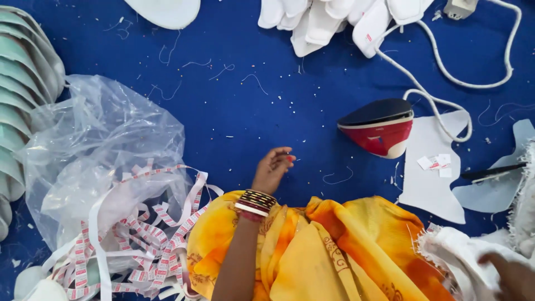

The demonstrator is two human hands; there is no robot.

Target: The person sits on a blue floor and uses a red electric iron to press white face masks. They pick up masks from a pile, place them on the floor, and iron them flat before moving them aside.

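Head view shows my left hand [272,169] loosely curled, empty, on the blue cloth table [251,111] near the red-and-cream electric iron [379,129], while my right hand [510,274] grips frayed white fabric [454,251].

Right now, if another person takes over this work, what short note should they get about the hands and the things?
Left hand: empty, fingers loosely curled, resting on the blue cloth past the yellow fabric.
Right hand: at the lower right edge, on the white frayed fabric; grip cannot be told.
Iron: standing apart on the cloth, cord attached, nobody touching it.
Label tape: tangled heap by the plastic bag, on the left.
Small labels: on the white cut piece.
Done or left: cannot be told.
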